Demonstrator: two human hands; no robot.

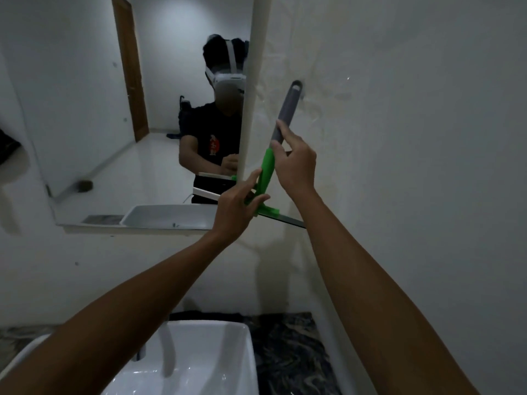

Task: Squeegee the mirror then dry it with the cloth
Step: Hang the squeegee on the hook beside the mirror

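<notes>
A squeegee (268, 172) with a green head and a grey handle hangs against the white wall just right of the mirror (114, 124); its handle top sits at a wall hook (298, 86). My right hand (296, 163) grips the grey handle near where it meets the green part. My left hand (239, 209) holds the green head just above the dark blade (288, 220). The mirror shows the person with a headset and the sink. No cloth is in sight.
A white pipe (255, 89) runs down the mirror's right edge. Below stands a white sink (199, 360) with a tap (141, 353), set on a dark marbled counter (288, 354). White wall fills the right side.
</notes>
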